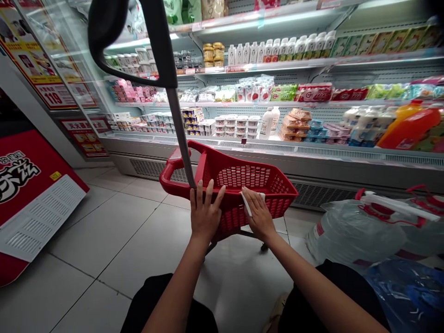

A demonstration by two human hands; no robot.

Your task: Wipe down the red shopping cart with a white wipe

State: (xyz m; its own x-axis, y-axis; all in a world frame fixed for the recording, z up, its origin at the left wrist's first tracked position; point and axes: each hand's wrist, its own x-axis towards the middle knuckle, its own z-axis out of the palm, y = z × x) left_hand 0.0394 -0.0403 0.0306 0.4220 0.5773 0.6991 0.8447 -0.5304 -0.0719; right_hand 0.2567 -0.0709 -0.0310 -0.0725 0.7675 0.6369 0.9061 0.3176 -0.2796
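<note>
A red plastic shopping cart basket (pixel 227 203) with perforated walls stands in front of me on a wheeled metal frame. A grey pole (pixel 181 134) rises from its left end to a black handle (pixel 168 44). On the near rim, close to the foot of the pole, my left hand (pixel 207 212) rests with its fingers spread, holding nothing. To its right, my right hand (pixel 259 215) presses a folded white cloth (pixel 246 204) against the rim and near side wall. Most of the cloth is hidden under the fingers.
Behind the cart runs a refrigerated shelf (pixel 222 143) stocked with yogurt cups, bottles and packets. Large water jugs (pixel 357 231) in plastic wrap stand on the floor at right. At left is a red freezer cabinet (pixel 21 152). Pale tiles (pixel 114 240) cover the floor.
</note>
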